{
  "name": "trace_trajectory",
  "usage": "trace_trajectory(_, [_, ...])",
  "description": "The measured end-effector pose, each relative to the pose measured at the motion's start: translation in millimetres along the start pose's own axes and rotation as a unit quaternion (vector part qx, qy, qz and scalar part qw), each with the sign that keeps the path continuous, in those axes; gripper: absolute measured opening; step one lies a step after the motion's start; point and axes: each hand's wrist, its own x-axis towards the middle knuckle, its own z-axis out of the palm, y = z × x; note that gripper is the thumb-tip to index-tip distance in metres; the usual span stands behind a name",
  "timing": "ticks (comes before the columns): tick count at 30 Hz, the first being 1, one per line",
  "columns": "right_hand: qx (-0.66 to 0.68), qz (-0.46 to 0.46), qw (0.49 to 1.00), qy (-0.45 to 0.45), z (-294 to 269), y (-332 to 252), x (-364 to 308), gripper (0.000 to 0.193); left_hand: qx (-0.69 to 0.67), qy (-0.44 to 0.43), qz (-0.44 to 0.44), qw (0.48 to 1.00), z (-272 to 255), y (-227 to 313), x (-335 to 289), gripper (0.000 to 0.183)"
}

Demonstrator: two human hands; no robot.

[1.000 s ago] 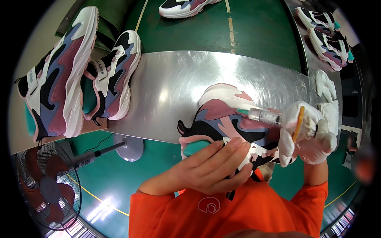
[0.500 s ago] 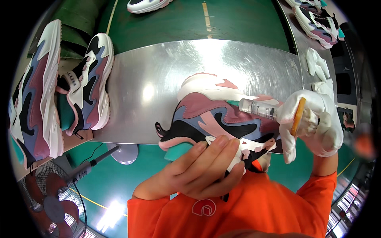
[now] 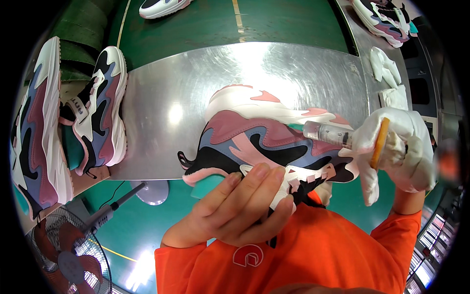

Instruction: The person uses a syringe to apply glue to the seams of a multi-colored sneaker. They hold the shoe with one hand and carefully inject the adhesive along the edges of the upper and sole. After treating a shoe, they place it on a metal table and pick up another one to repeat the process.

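A sneaker (image 3: 259, 139) in pink, mauve, blue, black and white lies on its side over the near edge of the metal table, its white sole turned away from me. My left hand (image 3: 240, 208), bare, grips the sneaker at its laced opening. In my right hand (image 3: 396, 149), which wears a white glove, is a clear syringe (image 3: 330, 134) with a green tip, closed in the fingers beside an orange strip (image 3: 380, 143). The green tip is at the seam between upper and sole. A teal insert (image 3: 205, 186) shows at the sneaker's collar.
Two similar sneakers (image 3: 36, 127) (image 3: 105, 108) stand on the left. Beyond the metal table (image 3: 152, 132) runs a green conveyor belt (image 3: 289, 29) carrying another shoe (image 3: 164, 7). White gloves (image 3: 384, 66) and another sneaker (image 3: 384, 22) lie at the far right. A fan (image 3: 71, 259) stands at the lower left.
The syringe tip has moved rightward along the sole seam, toward the sneaker's toe. My left hand keeps its grip, and the whole view has shifted a little.
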Motion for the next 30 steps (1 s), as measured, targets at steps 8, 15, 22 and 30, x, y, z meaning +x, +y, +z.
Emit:
trace_trajectory(8, [-0.05,-0.047,0.997,0.039,-9.0,-7.2,-12.6,0.056,-0.005,0.008,-0.013,1.0,2.3,1.6,0.7,0.018])
trace_trajectory(15, [-0.061,-0.064,0.994,0.069,-14.0,-5.8,-23.9,0.058,-0.003,-0.028,-0.03,0.999,-3.8,4.7,2.4,0.018])
trace_trajectory(22, [-0.059,-0.082,0.991,0.091,-19.9,-0.1,-33.6,0.062,0.007,-0.034,-0.035,0.999,-5.0,5.1,5.5,0.01])
trace_trajectory(30, [-0.057,-0.098,0.985,0.133,-27.8,5.6,-46.5,0.071,-0.003,-0.043,-0.039,0.998,-6.1,5.3,10.8,0.009])
